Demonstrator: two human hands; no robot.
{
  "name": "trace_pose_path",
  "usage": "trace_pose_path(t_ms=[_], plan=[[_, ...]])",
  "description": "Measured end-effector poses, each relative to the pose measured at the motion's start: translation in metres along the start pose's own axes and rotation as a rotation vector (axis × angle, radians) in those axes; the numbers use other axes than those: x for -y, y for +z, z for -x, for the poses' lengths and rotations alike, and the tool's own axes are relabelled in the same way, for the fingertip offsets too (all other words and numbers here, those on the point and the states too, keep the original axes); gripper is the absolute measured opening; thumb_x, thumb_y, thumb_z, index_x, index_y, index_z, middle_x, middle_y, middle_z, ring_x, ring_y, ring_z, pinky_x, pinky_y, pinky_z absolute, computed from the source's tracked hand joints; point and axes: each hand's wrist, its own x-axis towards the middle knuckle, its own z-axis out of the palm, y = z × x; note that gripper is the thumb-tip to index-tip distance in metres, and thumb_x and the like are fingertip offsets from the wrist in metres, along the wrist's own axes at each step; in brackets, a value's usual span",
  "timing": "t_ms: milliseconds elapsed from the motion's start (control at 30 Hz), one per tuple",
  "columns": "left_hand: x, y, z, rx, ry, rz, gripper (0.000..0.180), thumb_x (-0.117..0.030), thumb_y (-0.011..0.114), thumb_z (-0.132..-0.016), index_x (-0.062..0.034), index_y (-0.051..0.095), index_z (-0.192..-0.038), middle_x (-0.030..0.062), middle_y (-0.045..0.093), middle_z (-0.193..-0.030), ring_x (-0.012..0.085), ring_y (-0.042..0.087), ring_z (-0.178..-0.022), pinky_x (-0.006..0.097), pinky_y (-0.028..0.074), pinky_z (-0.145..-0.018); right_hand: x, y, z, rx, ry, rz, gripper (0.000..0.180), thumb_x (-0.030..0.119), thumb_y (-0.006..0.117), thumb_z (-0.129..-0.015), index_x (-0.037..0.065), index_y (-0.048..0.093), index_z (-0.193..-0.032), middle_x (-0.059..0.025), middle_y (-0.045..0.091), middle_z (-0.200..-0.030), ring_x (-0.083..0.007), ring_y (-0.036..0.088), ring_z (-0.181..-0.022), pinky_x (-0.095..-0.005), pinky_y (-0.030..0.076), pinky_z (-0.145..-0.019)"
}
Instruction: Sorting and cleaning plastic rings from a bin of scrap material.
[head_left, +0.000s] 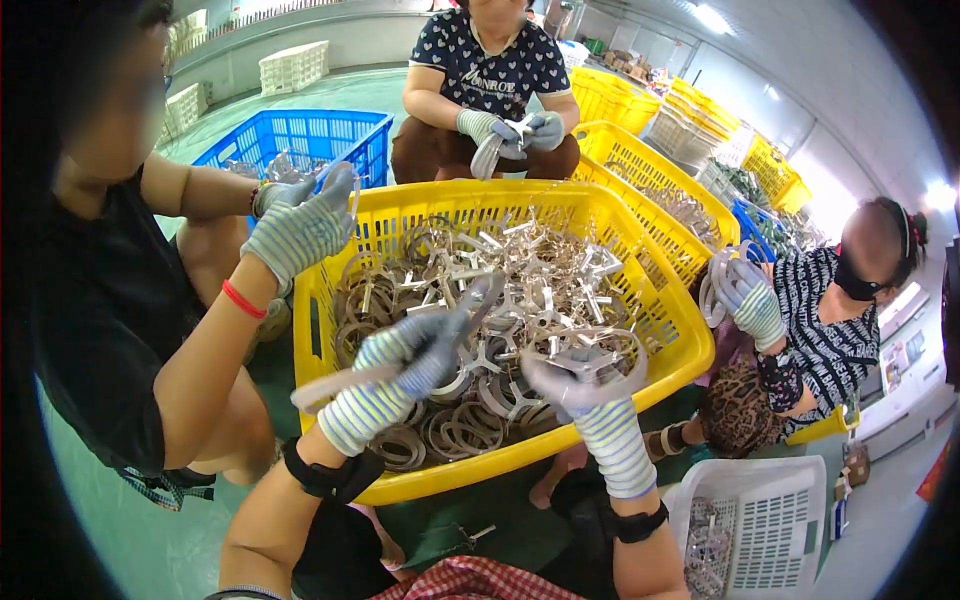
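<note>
A striped, grey-palmed work glove covers my left hand [400, 365], which is over the near left part of a big yellow basket [520, 460]. Its fingers, smeared by motion, reach up and to the right. A flat curved metal piece [340, 386] sticks out on its left side, gripped in the hand. My right hand [600, 405], gloved alike, holds a flat metal ring [630, 375] above the basket's near right side; the fingers are partly hidden behind it. Below both hands lies a heap of metal rings [475, 425] and small Y-shaped metal pieces [540, 300].
Co-workers in gloves sit at the left [300, 230], far side [500, 135] and right [750, 300], handling metal pieces. A blue basket [350, 125], another yellow basket [655, 165] and a white basket [770, 520] with metal pieces stand around. Stacked yellow crates [615, 98] are behind.
</note>
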Motion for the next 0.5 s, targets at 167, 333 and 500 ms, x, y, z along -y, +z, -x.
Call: trace_pose_path(t_ms=[167, 333, 500], plan=[[-0.02, -0.007, -0.002, -0.174, -0.172, 0.202, 0.034, -0.03, 0.049, -0.096, -0.0061, 0.056, -0.12, -0.0031, 0.056, -0.072, 0.0008, 0.04, -0.054, 0.015, 0.03, -0.048, -0.032, 0.008, -0.001, 0.017, -0.581, -0.143, 0.039, 0.008, 0.067, -0.081, 0.001, 0.049, -0.115, -0.0082, 0.061, -0.101, -0.015, 0.062, -0.089, -0.0283, 0.051, -0.081], [-0.022, -0.011, 0.0, -0.122, -0.165, 0.134, 0.032, -0.029, 0.05, -0.096, -0.0053, 0.06, -0.115, -0.004, 0.054, -0.07, 0.0004, 0.041, -0.054, 0.015, 0.03, -0.048, -0.04, 0.008, -0.006, 0.0, -0.697, -0.067, 0.04, 0.011, 0.067, -0.08, 0.002, 0.055, -0.117, -0.0109, 0.064, -0.097, -0.0206, 0.063, -0.088, -0.0328, 0.05, -0.08], [-0.018, -0.009, 0.003, -0.027, -0.038, 0.041, 0.027, -0.014, 0.054, -0.092, -0.0017, 0.061, -0.115, -0.0026, 0.057, -0.074, 0.0049, 0.052, -0.065, 0.022, 0.045, -0.061, -0.051, 0.005, -0.019, -0.087, -0.738, 0.169, 0.039, 0.019, 0.068, -0.076, 0.003, 0.061, -0.111, -0.0153, 0.065, -0.099, -0.0318, 0.062, -0.093, -0.0384, 0.05, -0.08]])
